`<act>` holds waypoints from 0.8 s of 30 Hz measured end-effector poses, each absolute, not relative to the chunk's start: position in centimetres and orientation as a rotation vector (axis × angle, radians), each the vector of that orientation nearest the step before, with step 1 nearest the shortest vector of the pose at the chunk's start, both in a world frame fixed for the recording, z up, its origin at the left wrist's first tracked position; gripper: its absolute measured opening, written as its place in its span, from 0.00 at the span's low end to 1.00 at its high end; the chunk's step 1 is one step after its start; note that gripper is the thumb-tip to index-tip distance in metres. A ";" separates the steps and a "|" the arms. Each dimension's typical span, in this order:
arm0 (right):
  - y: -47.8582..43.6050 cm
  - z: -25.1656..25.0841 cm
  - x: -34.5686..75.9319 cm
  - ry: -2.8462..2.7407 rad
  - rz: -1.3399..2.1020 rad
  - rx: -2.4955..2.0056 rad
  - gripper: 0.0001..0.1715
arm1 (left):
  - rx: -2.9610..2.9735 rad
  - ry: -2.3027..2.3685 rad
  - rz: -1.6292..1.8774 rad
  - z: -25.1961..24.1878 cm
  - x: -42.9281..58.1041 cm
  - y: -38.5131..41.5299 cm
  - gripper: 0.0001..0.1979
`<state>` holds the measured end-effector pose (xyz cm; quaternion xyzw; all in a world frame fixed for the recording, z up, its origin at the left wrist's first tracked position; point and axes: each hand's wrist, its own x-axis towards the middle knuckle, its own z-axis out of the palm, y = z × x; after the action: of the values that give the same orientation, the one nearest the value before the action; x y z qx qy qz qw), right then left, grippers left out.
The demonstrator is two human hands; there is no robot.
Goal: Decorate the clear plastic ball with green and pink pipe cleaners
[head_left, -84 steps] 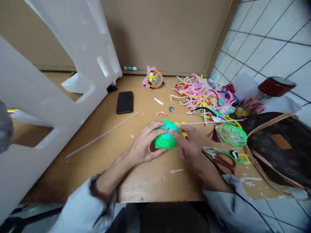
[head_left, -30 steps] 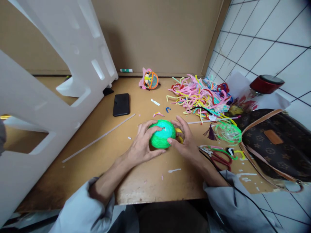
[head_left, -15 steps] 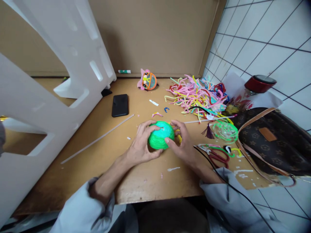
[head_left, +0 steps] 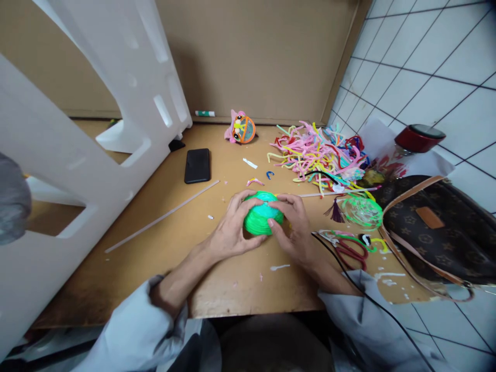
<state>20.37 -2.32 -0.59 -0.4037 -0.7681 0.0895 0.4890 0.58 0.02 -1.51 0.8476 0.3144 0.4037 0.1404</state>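
A black phone (head_left: 197,166) lies near the white partition (head_left: 149,67), a green-and-white tube (head_left: 205,113) at the foot of the brown back panel (head_left: 259,57). To the right — a dark patterned handbag (head_left: 449,243), a red-lidded jar (head_left: 411,143) behind it, and white wall tiles (head_left: 418,57).

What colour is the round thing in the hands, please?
The round thing is green with a turquoise top, best seen in the head view.

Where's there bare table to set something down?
A broad bare stretch of table lies between the pale stick and the left forearm; a smaller one lies between the black phone and the pink-and-orange toy. Past the right hand it is crowded: fuzzy-strip heap, scissors, brown bag.
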 end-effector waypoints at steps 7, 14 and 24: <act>-2.5 -0.8 20.6 -1.891 0.180 -0.966 0.16 | 2.466 0.925 1.146 -1.4 0.6 -0.1 0.34; -2.4 -0.8 20.8 -1.910 0.165 -0.964 0.14 | 2.471 0.944 1.148 -1.4 0.5 -0.1 0.34; -2.4 -1.5 20.3 -1.900 -0.035 -0.938 0.12 | 2.514 0.958 1.171 -1.1 0.5 -0.1 0.33</act>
<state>20.28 -2.39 -1.55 -0.3862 -0.7820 -0.0144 0.4890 0.45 -0.14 -1.13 0.8521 0.3248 0.3970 0.1036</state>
